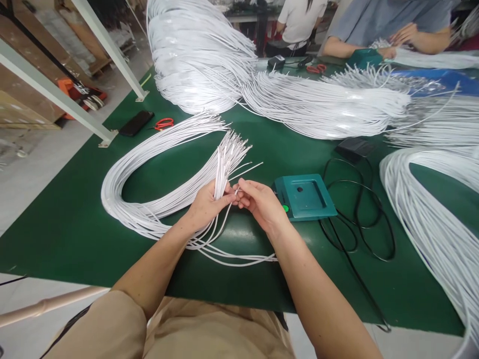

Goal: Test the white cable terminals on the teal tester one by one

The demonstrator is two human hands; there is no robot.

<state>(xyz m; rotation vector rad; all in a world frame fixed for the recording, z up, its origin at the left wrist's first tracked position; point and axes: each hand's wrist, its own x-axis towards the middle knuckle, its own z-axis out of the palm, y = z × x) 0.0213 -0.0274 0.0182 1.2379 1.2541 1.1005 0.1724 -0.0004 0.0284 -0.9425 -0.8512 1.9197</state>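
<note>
My left hand point(209, 202) is wrapped round a bunch of white cables point(222, 172), whose ends stick up above the thumb. Close against its fingertips, my right hand point(258, 199) pinches the end of a white cable point(236, 191). The two hands meet above the green table point(239, 279). A looped bundle of white cables point(116, 184) lies to the left and behind, its cut ends fanned out near my left hand. Right of my right hand sits a teal device point(309, 197) with a shallow square recess and a lit green button.
Large white cable bundles point(198, 55) lie across the back, and another point(430, 214) curves along the right. Black cords point(359, 199) coil beside the device. Red scissors point(163, 123) and a dark phone point(136, 123) rest at the back left. Across the table, a person handles cables.
</note>
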